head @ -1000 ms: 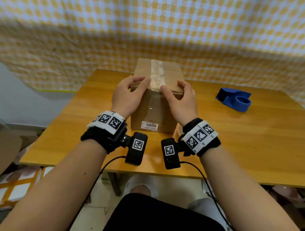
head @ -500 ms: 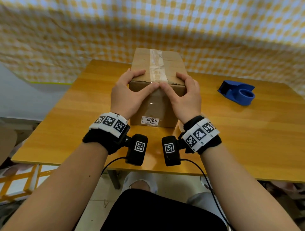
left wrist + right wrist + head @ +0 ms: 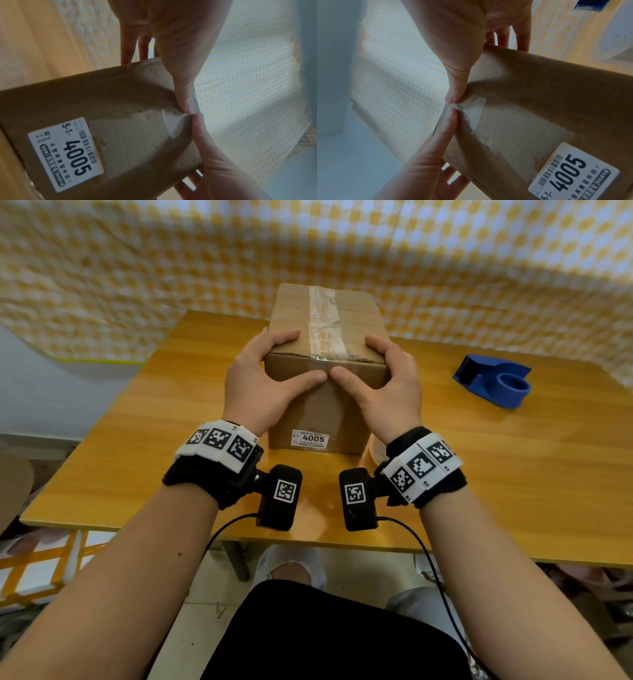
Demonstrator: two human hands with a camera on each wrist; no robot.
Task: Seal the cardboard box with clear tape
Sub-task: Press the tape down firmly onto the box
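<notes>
The cardboard box (image 3: 325, 344) stood on the table (image 3: 496, 474), a clear tape strip (image 3: 322, 320) along its top seam. Left hand (image 3: 255, 386) and right hand (image 3: 394, 392) clasped the near top corners, thumbs pressing the tape's end onto the front face. Smoothing appeared underway; the next move likely calls for firm downward strokes, dispenser (image 3: 493, 380) idle well apart.

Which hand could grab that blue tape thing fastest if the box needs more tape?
Probably the right hand: the blue plastic tape dispenser sits on the wooden table on its side, while the left hand is across the brown cardboard box.
</notes>
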